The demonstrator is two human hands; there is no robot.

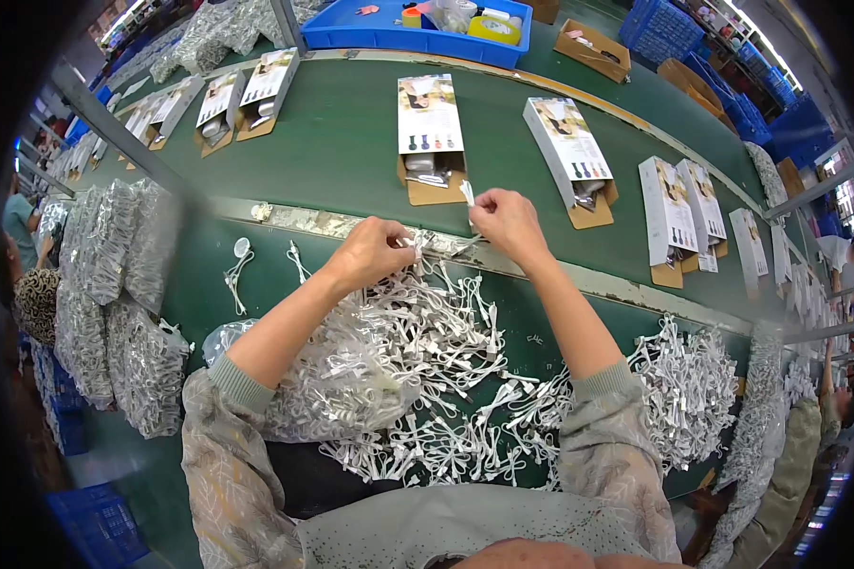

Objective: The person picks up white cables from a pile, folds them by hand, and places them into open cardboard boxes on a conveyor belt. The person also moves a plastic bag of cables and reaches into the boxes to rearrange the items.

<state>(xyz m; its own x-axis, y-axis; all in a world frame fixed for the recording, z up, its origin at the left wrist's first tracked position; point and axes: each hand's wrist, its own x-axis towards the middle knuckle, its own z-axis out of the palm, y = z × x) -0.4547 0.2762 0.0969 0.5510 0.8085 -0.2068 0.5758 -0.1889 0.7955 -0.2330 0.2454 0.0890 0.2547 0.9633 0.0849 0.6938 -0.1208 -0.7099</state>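
Observation:
My right hand point(510, 228) is closed in a pinch on a short white cable, whose white end point(467, 192) sticks up beside the open flap of a white box point(429, 116). Something in clear wrap shows inside that box. Left of it, my left hand point(375, 254) is also pinched, with white cable ends point(417, 243) at its fingertips by the belt's metal edge. Below both hands spreads a heap of small bundled white cables point(446, 332). A clear plastic bag point(337, 398) full of such cables lies under my left forearm.
More white boxes with open brown flaps, such as one box point(569, 147), stand along the green belt point(351, 123). A blue tray point(408, 38) holding tape sits beyond. Stacked bags of cables point(114, 275) rise at left; another cable pile point(683, 398) lies at right.

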